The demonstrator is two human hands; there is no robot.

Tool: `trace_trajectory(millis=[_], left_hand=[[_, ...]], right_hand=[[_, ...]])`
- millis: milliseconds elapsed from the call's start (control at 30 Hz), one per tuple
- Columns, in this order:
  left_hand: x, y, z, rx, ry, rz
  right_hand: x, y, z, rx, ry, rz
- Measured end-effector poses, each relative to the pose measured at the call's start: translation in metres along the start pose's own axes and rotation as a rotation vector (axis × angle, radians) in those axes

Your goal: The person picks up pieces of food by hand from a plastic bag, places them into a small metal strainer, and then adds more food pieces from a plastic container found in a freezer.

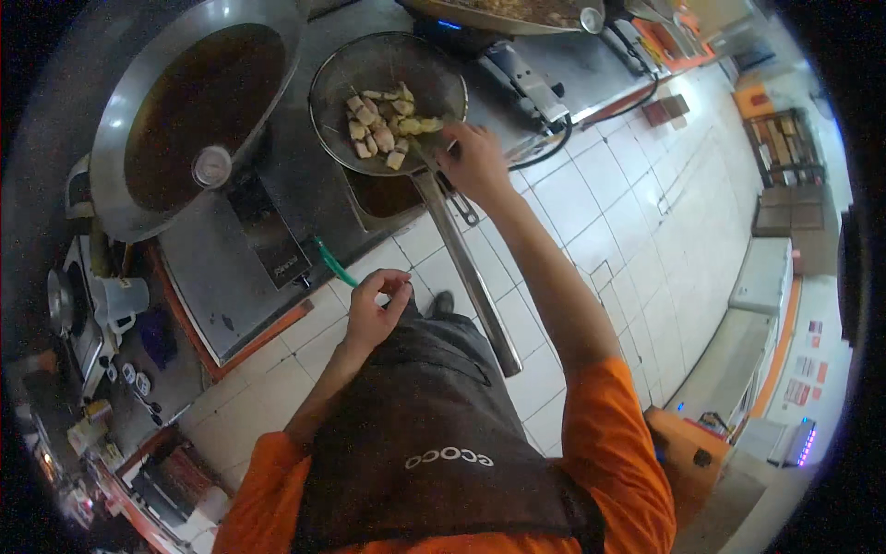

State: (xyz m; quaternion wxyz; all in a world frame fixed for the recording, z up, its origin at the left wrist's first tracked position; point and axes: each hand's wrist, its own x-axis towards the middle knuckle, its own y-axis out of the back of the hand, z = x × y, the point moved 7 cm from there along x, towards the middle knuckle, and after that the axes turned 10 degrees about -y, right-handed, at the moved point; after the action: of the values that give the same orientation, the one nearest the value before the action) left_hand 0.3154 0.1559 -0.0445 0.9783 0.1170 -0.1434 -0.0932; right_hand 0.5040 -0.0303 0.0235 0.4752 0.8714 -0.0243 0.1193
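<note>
A round wire-mesh strainer (339,149) holds several pale, browned food chunks (379,128) and some yellow-green pieces (419,125). Over its right rim reaches my right hand (477,163), fingertips at the yellow-green pieces; whether they grip one is unclear. The strainer's long metal handle (471,277) extends towards me, beyond the counter edge, with neither hand on it. My left hand (377,308) hovers in front of the counter, thumb and fingers curled close together. A narrow green object (334,262) ends behind its knuckles, and I cannot tell whether the hand holds it.
A large metal wok (111,149) of dark liquid stands left, with a round gauge (212,167) at its rim. Beneath the strainer is a rectangular metal container (360,211). Another broad pan (477,15) sits at the back. A black cable (569,135) hangs over the counter edge.
</note>
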Motion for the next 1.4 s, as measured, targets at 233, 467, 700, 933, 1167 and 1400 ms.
trace_trajectory(millis=[233, 467, 700, 933, 1167, 1400], left_hand=[[0.007, 0.011, 0.016, 0.026, 0.057, 0.281], [0.061, 0.022, 0.004, 0.077, 0.067, 0.379], [0.189, 0.026, 0.013, 0.614, -0.175, 0.198], [0.220, 0.006, -0.032, 0.340, 0.038, -0.033], [0.223, -0.006, -0.040, 0.172, 0.097, 0.213], [0.223, -0.002, -0.059, -0.109, 0.317, 0.162]], right_hand=[[0.078, -0.091, 0.027, -0.429, -0.006, -0.197], [0.086, -0.098, 0.037, -0.438, 0.023, -0.276], [0.083, -0.046, 0.023, -0.207, -0.085, -0.419], [0.058, -0.034, 0.037, 0.817, -0.457, -0.583], [0.054, -0.025, 0.020, 0.646, -0.325, -0.083], [0.052, -0.056, 0.027, 1.092, -0.507, -0.306]])
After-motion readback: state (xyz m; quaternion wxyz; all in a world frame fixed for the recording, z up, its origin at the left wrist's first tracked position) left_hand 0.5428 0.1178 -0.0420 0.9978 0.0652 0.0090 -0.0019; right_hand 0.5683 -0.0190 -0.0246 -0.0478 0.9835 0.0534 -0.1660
